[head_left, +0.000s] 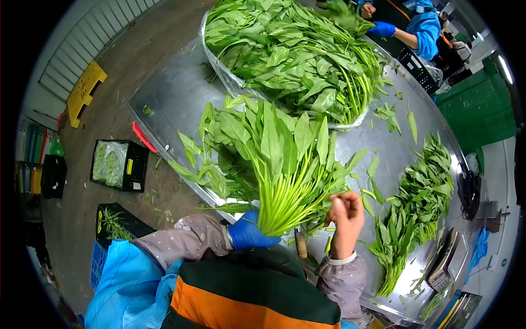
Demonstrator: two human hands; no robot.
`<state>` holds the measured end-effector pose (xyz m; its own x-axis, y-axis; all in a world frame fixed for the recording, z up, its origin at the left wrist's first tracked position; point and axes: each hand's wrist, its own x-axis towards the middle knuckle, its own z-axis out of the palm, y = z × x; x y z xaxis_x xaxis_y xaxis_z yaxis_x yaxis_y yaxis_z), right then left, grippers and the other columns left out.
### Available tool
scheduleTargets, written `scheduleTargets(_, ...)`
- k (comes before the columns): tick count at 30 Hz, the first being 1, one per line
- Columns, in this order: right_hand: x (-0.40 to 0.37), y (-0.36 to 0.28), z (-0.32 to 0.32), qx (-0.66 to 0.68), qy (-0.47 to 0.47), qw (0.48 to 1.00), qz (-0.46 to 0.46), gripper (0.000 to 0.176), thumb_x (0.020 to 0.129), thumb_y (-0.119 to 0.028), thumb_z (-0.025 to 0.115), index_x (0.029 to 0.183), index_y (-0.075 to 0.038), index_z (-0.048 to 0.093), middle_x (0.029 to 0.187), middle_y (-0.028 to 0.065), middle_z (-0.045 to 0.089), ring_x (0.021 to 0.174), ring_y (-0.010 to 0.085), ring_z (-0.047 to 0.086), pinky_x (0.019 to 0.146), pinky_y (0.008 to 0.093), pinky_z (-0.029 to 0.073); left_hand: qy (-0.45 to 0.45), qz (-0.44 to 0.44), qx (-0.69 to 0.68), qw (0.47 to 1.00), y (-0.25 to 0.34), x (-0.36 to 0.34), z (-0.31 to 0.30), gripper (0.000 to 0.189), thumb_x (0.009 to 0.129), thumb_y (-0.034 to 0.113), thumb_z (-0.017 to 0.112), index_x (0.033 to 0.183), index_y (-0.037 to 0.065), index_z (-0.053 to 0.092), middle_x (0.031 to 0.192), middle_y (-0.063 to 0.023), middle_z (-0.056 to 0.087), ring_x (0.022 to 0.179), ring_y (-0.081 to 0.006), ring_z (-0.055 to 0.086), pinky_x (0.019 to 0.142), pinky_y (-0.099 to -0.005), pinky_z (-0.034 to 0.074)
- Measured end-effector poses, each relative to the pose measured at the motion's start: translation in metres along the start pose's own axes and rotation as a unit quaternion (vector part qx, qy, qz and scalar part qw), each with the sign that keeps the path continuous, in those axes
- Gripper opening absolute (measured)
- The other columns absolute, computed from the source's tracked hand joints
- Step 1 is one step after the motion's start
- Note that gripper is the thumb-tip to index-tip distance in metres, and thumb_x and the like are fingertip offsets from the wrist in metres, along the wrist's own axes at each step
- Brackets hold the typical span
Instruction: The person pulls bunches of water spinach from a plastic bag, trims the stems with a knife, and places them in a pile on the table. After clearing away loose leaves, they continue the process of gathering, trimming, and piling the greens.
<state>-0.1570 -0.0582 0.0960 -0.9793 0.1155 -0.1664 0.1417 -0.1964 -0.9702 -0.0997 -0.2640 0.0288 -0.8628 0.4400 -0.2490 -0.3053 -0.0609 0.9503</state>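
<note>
My left hand (pixel 249 231), in a blue glove, is closed round the lower stems of a big bunch of water spinach (pixel 285 159). The bunch is tilted, its leaves fanning out away from me and its cut stem ends near my body. Beside its right edge is my bare right hand (pixel 347 216), fingers curled in and thumb bent near some leaves; what they grip, if anything, I cannot make out. A tool with a wooden handle (pixel 301 243) lies between my hands at the table edge, its other end hidden.
On the metal table (pixel 170 93) sits a plastic-lined heap of greens (pixel 296 55). Bundled greens (pixel 416 203) and a scale (pixel 445 263) lie on the right. A co-worker's gloved hand (pixel 382 29) is at the far side. Black crates (pixel 137 164) stand on the floor at left.
</note>
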Motion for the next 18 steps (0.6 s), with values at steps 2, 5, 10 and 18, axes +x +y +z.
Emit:
scheduleTargets(2, 0.008, 0.003, 0.011, -0.193, -0.007, 0.979, -0.061, 0.024, 0.075, 0.0, 0.066, 0.096, 0.001, 0.055, 0.079, 0.0029, 0.057, 0.052, 0.0007, 0.04, 0.046, 0.0154, 0.032, -0.004, -0.004, -0.024, 1.0, 0.001, -0.001, 0.0, 0.054, 0.071, 0.009, 0.07, 0.119, 0.003, 0.047, 0.112, -0.0079, 0.057, 0.101, -0.0174, 0.054, 0.086, -0.0306, 0.044)
scheduleTargets(5, 0.011, 0.004, 0.0, -0.095, -0.038, 0.994, 0.031, 0.014, 0.075, 0.001, 0.064, 0.088, 0.003, 0.06, 0.065, 0.0001, 0.055, 0.051, 0.0022, 0.043, 0.044, 0.0169, 0.033, -0.02, -0.01, -0.037, 0.999, -0.007, -0.001, -0.004, 0.056, 0.07, 0.007, 0.071, 0.121, 0.003, 0.046, 0.114, -0.0082, 0.056, 0.102, -0.0173, 0.054, 0.087, -0.0305, 0.043)
scheduleTargets(10, 0.001, 0.007, -0.031, 0.141, -0.095, 0.982, 0.077, 0.01, 0.078, -0.009, 0.056, 0.084, -0.002, 0.053, 0.094, 0.0119, 0.056, 0.071, 0.0157, 0.054, 0.055, 0.0263, 0.043, -0.002, -0.012, -0.022, 1.0, -0.003, -0.002, -0.006, 0.057, 0.069, 0.005, 0.072, 0.12, 0.003, 0.046, 0.113, -0.0082, 0.056, 0.101, -0.0164, 0.054, 0.086, -0.0305, 0.044)
scheduleTargets(18, 0.0, 0.02, -0.025, 0.16, -0.061, 0.981, 0.093, 0.016, 0.077, 0.0, 0.053, 0.092, -0.003, 0.046, 0.093, 0.0141, 0.058, 0.077, 0.0208, 0.057, 0.064, 0.0299, 0.048, 0.019, 0.014, -0.03, 0.999, 0.0, 0.0, -0.002, 0.05, 0.07, 0.008, 0.07, 0.115, 0.002, 0.05, 0.107, -0.0081, 0.059, 0.097, -0.0161, 0.056, 0.083, -0.0295, 0.045)
